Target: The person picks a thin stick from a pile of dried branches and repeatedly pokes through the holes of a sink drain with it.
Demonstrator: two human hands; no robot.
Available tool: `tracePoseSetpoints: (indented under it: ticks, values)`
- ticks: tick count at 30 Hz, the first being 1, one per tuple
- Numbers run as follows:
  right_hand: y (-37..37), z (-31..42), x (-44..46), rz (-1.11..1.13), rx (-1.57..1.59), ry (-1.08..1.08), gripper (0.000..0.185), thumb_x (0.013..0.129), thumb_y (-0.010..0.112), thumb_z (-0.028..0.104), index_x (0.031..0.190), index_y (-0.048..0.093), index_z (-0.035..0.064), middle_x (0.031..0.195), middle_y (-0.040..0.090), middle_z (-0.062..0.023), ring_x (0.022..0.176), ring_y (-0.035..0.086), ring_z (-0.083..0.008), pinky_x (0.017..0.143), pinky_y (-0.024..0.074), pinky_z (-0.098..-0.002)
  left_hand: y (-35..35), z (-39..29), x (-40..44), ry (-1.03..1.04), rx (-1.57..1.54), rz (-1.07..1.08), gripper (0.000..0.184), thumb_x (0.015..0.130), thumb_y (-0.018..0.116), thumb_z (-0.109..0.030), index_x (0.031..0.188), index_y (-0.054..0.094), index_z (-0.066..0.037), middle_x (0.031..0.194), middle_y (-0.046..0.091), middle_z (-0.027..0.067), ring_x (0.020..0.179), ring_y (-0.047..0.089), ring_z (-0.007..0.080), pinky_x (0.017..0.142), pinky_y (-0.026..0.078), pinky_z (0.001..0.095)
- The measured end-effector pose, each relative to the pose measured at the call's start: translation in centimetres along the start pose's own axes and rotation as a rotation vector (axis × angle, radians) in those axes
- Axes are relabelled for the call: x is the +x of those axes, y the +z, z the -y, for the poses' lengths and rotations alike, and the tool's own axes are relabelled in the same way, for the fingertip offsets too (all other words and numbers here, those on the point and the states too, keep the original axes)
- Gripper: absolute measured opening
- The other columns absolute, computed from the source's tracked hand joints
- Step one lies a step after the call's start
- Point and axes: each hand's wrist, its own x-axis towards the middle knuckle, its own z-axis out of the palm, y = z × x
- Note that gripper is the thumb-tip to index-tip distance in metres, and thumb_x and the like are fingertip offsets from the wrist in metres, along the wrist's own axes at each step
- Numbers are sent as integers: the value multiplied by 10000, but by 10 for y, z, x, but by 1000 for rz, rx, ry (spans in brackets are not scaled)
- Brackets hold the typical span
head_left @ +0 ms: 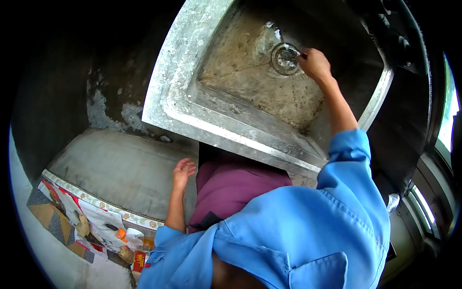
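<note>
A deep grey stone sink (pixel 178 91) with a stained brown floor fills the upper middle. My right hand (pixel 315 64) reaches into it, its fingers closed at the right edge of the round drain (pixel 285 59). What those fingers hold, if anything, is too small and dark to make out. Some shiny wet or whitish bits lie in and just above the drain. My left hand (pixel 184 169) hangs outside the sink, below its front edge, with the fingers loosely bent and apart and nothing in them.
A grey ledge (pixel 120 166) with a patterned border lies at the left. Below it are papers (pixel 98 221), an orange item (pixel 121 235), a white cup-like item (pixel 134 236) and a red packet (pixel 139 260). Dark pipes run at the upper right, near a window (pixel 447 115).
</note>
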Motion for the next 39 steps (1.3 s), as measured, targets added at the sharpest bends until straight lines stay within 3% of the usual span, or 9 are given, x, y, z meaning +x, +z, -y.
tracePoseSetpoints:
  ticks: [5,10,18,22,25,29,32,34,39]
  values:
    - [-61,-22,-46,-191,274,52,186,696,548,220,744,574,43,618,554,-119,582,539,-253,539,413,-324,5,5,0,-44,16,5,254,821,410,-105,1058,429,-17,921,533,104,763,553,167,650,455,246]
    - [-38,-34,-59,-222,417,120,178,719,549,217,729,564,41,564,528,-104,486,490,-188,498,392,-278,5,12,-1,-28,-15,13,244,825,406,-114,1044,446,-12,925,532,111,757,553,163,637,450,236]
    - [-15,-20,-56,-312,334,104,168,734,530,229,716,543,62,596,542,-113,573,531,-276,515,408,-331,0,22,-6,-29,-31,3,244,821,423,-121,1047,445,-32,921,534,105,784,548,173,661,452,258]
    - [-13,-16,-54,-289,303,94,166,735,530,230,716,541,66,601,543,-112,575,534,-275,516,410,-334,2,27,-7,-52,-47,-12,233,823,399,-95,1040,445,-20,916,532,106,755,558,166,632,458,243]
    - [-4,-20,-50,-404,267,24,148,744,548,182,748,542,33,534,500,-80,469,477,-119,464,378,-248,5,25,-7,-48,-47,-3,236,820,400,-92,1040,443,-18,917,532,107,758,559,168,632,459,244]
    - [-5,-22,-49,-229,525,30,159,737,541,189,706,543,34,541,520,-94,474,495,-172,479,390,-269,8,20,-9,-36,-47,-4,241,817,407,-95,1042,443,-17,915,531,111,763,558,168,636,458,245]
    - [-13,-15,-55,-142,679,45,161,745,542,157,698,541,3,508,497,-53,454,441,-90,463,364,-224,10,18,-9,-26,-44,-4,248,814,409,-95,1047,441,-16,915,531,114,766,557,168,638,457,245]
    - [-6,-21,-55,-313,788,55,116,776,529,118,752,545,6,527,487,17,453,427,-36,416,343,-186,11,18,-9,-34,-45,-5,249,814,408,-94,1048,441,-15,914,531,114,766,557,169,638,457,245]
    - [7,-42,-52,-404,659,44,110,774,530,112,753,548,5,527,478,25,470,436,-39,436,355,-187,12,17,-9,-41,-33,-1,254,816,407,-95,1053,438,-12,914,532,111,762,558,167,636,457,242]
